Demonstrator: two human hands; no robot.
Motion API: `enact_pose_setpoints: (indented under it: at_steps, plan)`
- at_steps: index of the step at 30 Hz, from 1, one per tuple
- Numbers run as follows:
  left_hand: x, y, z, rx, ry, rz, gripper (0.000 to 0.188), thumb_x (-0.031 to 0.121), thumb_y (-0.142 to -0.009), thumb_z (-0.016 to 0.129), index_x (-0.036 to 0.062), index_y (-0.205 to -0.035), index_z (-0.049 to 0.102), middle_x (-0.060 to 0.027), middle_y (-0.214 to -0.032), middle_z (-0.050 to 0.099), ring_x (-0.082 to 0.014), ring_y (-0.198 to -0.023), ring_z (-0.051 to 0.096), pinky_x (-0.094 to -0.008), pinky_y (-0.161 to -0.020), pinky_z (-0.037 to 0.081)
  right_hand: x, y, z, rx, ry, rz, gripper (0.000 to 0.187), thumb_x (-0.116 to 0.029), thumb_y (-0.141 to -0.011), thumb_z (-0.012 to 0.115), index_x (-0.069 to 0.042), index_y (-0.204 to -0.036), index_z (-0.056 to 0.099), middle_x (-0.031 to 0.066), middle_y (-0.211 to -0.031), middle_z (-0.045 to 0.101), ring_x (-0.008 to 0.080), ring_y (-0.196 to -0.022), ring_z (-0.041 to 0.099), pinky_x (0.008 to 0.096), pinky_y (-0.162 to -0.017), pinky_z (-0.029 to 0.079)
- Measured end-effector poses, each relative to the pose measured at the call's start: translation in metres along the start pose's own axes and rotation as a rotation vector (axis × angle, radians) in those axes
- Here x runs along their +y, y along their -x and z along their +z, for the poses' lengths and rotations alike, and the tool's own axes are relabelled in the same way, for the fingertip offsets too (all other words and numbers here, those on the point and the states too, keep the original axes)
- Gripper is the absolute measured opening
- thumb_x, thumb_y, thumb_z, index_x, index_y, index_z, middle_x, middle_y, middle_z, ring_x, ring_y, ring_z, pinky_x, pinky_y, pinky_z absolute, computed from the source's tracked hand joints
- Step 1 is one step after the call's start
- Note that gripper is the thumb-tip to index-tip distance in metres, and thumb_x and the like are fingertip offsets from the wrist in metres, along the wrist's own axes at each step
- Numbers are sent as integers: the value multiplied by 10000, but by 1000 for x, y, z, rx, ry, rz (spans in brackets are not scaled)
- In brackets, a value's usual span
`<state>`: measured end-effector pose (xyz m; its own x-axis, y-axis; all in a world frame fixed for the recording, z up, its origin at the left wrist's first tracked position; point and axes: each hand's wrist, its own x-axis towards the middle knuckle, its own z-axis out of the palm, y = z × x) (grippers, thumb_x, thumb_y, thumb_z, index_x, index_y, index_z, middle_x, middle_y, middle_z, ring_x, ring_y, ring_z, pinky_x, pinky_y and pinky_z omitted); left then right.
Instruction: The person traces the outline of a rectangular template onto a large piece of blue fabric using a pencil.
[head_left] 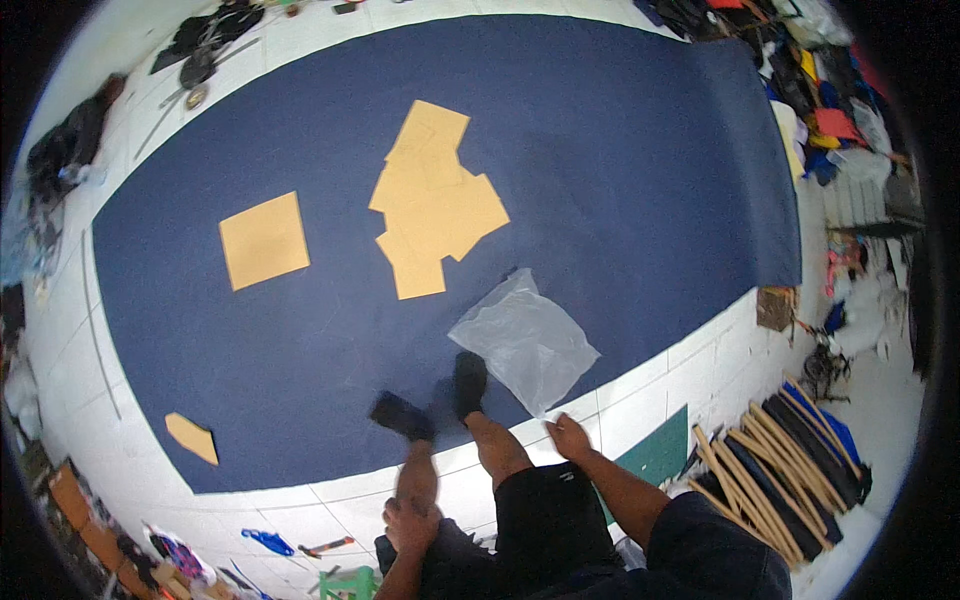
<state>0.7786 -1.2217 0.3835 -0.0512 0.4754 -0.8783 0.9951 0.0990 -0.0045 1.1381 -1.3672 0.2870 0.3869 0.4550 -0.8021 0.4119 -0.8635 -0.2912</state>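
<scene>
My right hand [570, 437] is closed at the near corner of a clear plastic bag [535, 345], pinching it. The bag lies spread and crumpled on a large dark blue cloth [650, 220], just right of my black-socked foot [470, 385]. My left hand [410, 525] rests on my left leg below the knee, its fingers apart and holding nothing. Farther off, several overlapping tan card pieces [430, 210] lie in a cluster on the cloth. To their left is a separate tan square piece [265, 242]. A small tan pointed piece [192, 437] lies at the cloth's near left corner.
Wooden sticks and dark rolls [765, 475] are piled on the white tiled floor at the right. A green stool [348, 583], a hammer [327, 547] and a blue object [268, 542] are near the lower left. Mixed clutter [830, 110] lines the far right side.
</scene>
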Motion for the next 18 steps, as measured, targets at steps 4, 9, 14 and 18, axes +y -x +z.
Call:
enact_pose_setpoints:
  at_steps: [4,9,14,18]
  plan:
    - [0,12,58,-152,87,64,817,608,-850,699,98,-1457,500,-261,-1497,452,-491,-1377,442,-590,-1100,440,79,35,-30,-18,197,219,501,-485,-1026,526,13,-1060,573,295,-1025,683,488,-1022,656,556,-899,525]
    - [27,38,105,-205,36,120,667,545,-906,611,115,-1412,545,-305,-1431,468,-515,-1318,478,-590,-996,519,105,71,-28,5,151,228,485,-468,-1020,556,15,-1056,572,278,-997,712,475,-975,684,550,-867,532]
    - [30,50,106,-324,157,40,622,483,-904,583,97,-1392,586,-261,-1388,499,-492,-1267,529,-569,-1005,517,79,42,-41,256,97,-34,395,-392,-1022,605,2,-1045,590,265,-952,707,460,-903,698,521,-776,545]
    - [21,59,143,-281,340,-60,815,613,-826,701,76,-1413,521,-266,-1388,485,-489,-1264,544,-562,-1020,512,46,-9,-53,288,102,-306,371,-361,-1031,614,8,-1020,574,236,-815,670,423,-799,684,494,-709,529]
